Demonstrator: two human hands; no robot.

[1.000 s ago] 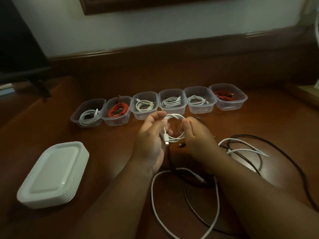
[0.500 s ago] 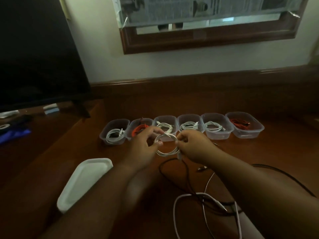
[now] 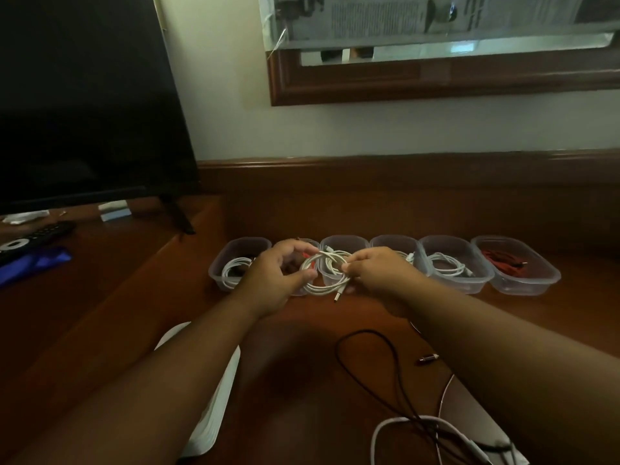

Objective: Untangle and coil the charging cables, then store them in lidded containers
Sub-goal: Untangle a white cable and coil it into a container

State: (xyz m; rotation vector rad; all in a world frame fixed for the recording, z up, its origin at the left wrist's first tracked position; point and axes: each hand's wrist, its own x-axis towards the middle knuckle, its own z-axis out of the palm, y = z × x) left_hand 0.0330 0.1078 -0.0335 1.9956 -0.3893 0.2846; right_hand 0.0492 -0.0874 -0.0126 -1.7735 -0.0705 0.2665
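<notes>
Both hands pinch coiled white charging cable: left hand, right hand, above clear plastic tubs near counter's back edge. Keep loops tight, tuck plug, then drop in.

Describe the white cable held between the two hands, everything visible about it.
The white cable is wound into a loose round coil of several loops, thin, smooth and plastic-looking. The left hand pinches the coil's left side; the right hand grips its right side. One plug end hangs free below the coil, pointing down. The coil is held up off the wooden tabletop, in front of the row of clear containers.
</notes>
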